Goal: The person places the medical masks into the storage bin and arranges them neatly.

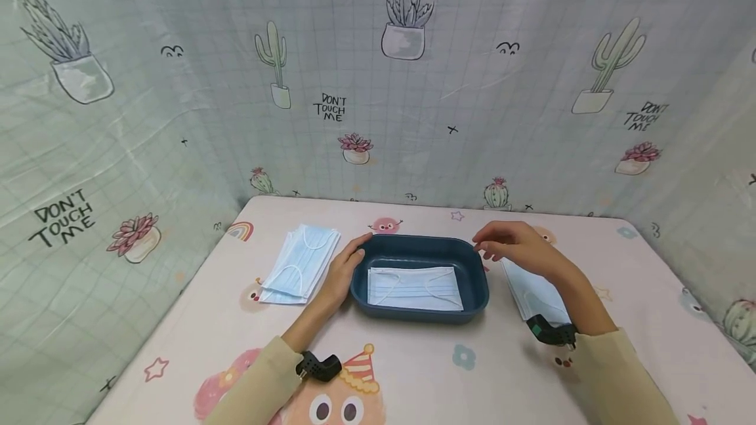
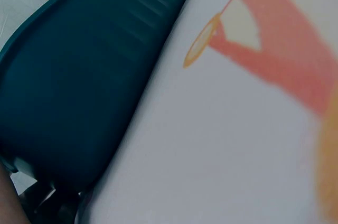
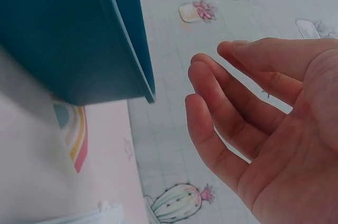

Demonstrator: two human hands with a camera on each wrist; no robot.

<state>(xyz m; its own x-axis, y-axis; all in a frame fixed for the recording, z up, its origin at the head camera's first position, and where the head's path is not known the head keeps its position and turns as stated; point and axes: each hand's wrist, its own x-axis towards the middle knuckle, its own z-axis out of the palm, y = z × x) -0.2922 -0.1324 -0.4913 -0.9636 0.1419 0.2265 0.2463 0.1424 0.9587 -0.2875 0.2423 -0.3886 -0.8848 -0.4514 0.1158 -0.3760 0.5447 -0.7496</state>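
A dark blue rectangular basin (image 1: 420, 315) stands mid-table with light blue face masks (image 1: 415, 288) lying flat in it, their white ear loops on top. My left hand (image 1: 344, 269) rests along the basin's left side, its fingers reaching the far left corner. In the left wrist view, the basin's outer wall (image 2: 79, 71) fills much of the picture and hides most of that hand. My right hand (image 1: 510, 244) hovers beside the far right corner, fingers loosely bent. The right wrist view shows this hand (image 3: 253, 113) holding nothing, apart from the basin rim (image 3: 127, 39).
Left of the basin lies a fanned pile of face masks (image 1: 300, 264). More face masks (image 1: 540, 297) lie to the right, partly under my right forearm. A cartoon-printed cloth (image 1: 425, 379) covers the table, and a cactus-print curtain (image 1: 437, 117) hangs behind it.
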